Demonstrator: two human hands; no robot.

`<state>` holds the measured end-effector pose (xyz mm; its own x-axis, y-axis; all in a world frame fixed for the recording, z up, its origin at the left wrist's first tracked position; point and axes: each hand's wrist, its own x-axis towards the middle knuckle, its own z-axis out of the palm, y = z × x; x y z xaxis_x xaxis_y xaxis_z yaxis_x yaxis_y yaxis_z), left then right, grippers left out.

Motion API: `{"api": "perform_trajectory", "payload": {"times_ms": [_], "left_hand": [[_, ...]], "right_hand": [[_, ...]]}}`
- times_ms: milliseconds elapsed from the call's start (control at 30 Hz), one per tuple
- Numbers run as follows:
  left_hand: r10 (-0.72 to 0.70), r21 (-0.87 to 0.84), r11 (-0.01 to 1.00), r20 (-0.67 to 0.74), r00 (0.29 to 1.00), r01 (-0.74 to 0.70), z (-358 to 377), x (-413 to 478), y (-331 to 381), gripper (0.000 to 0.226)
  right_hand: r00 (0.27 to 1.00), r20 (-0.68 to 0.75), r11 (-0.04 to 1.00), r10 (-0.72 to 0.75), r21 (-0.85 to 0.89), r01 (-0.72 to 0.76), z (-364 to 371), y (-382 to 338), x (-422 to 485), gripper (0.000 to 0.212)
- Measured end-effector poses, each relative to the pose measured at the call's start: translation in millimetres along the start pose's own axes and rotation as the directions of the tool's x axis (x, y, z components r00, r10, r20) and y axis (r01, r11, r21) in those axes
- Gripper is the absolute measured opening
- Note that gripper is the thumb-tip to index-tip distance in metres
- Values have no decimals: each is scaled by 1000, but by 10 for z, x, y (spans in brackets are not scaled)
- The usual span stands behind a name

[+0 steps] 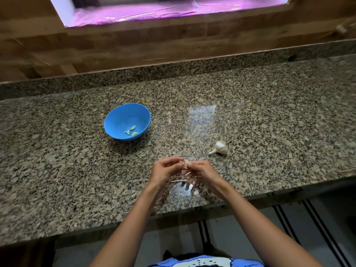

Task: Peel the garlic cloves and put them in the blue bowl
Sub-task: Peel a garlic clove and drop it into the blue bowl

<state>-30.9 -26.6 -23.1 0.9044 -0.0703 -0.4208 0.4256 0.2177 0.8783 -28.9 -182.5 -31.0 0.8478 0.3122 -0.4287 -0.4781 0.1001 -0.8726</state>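
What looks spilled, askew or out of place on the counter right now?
Nothing serious. The garlic bulb lies on its side on the countertop, and loose skin strips hang under the hands peeling a clove. The blue bowl sits upright holding peeled cloves.

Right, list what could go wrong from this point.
The clove is pinched between the left hand and right hand over bare counter, so it may slip and fall. The blue bowl sits off to the left, so loose skin could ride along.
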Motion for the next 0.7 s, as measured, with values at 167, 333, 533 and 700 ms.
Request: {"api": "perform_trajectory", "payload": {"times_ms": [167,333,533,700], "left_hand": [[-37,-67,997,19,999,38,32,-7,-4,24],[6,-5,1000,-83,997,-6,85,10,-62,20],[71,196,978,19,997,-73,25,44,-92,8],[-46,-37,998,81,996,49,20,68,-87,11]], "right_hand": [[997,-66,1000,-28,-13,27,12,0,-24,15],[940,-204,866,-274,-477,150,50,69,10,17],[967,-197,953,-164,-286,104,110,43,-29,14],[989,-129,988,75,146,-56,117,-46,-53,14]]}}
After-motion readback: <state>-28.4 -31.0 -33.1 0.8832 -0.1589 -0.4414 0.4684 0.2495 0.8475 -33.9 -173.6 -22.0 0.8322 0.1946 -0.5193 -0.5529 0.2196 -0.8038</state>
